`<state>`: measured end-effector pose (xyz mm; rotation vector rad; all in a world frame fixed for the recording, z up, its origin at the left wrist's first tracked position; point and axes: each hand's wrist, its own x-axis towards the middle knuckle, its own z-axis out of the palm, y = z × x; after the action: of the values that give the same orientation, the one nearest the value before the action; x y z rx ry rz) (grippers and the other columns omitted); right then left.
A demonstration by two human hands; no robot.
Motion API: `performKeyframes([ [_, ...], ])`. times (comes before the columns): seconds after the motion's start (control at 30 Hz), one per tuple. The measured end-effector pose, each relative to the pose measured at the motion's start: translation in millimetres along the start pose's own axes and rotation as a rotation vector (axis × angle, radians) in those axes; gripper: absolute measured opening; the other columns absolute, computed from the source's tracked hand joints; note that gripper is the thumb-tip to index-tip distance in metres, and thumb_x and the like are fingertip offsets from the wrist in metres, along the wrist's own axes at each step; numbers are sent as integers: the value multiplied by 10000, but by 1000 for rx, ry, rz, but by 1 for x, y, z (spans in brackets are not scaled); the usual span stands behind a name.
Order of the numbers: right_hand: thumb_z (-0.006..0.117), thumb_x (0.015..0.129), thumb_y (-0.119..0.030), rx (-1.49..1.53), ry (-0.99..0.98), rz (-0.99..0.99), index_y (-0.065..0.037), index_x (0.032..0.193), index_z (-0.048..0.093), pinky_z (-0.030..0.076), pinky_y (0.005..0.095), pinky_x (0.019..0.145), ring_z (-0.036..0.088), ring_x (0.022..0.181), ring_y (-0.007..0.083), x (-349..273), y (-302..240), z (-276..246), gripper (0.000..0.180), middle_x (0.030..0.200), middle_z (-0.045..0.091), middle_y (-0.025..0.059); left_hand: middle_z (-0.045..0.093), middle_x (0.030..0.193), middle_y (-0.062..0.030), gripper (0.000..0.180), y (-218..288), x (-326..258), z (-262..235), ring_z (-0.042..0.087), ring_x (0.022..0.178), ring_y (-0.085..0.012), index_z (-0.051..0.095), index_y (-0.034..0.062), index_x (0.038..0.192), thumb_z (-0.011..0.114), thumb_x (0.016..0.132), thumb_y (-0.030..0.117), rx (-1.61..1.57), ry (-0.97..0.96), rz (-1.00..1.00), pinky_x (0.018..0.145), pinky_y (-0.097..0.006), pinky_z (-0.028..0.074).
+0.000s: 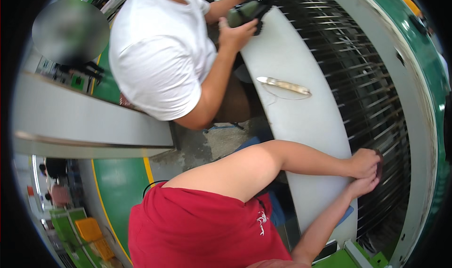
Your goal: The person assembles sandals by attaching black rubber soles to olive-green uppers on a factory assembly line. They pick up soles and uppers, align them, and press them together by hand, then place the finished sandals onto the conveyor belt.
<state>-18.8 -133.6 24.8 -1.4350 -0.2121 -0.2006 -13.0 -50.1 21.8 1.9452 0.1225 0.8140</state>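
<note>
My left hand [363,163] and my right hand [362,187] are close together over a bed of dark metal bars, just past the white ledge. The fingers of both are curled at a small dark reddish-brown piece [380,165]. Most of that piece is hidden behind the hands, so its kind cannot be made out. Farther along the white ledge [306,126] lies a knife-like tool [285,85] with a cream handle and a short pale blade. A thin loop of cord or wire lies against it.
A co-worker in a white shirt [160,60] stands beside me, holding a black and green shoe-like item [247,13]. Metal bars [362,79] run along the ledge, bordered by a green and grey frame [419,56]. A grey partition [89,112] and yellow crates [94,235] stand behind.
</note>
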Motion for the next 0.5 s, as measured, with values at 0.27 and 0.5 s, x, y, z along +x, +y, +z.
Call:
performKeyframes([
  [0.27,577,1162,-191,-381,-24,-110,61,1475,641,586,387,993,724,1189,284,-1,-8,-1,407,1388,716,202,704,1048,-158,476,-79,20,-153,661,1042,-365,745,58,969,805,867,519,550,-228,412,930,-524,483],
  [0.5,577,1155,-192,-445,-29,-150,66,1447,666,605,391,968,734,1139,284,-1,-10,-3,400,1297,733,210,740,1129,-172,520,-73,26,-140,654,1158,-365,811,47,1013,727,905,548,587,-262,387,1054,-583,436],
])
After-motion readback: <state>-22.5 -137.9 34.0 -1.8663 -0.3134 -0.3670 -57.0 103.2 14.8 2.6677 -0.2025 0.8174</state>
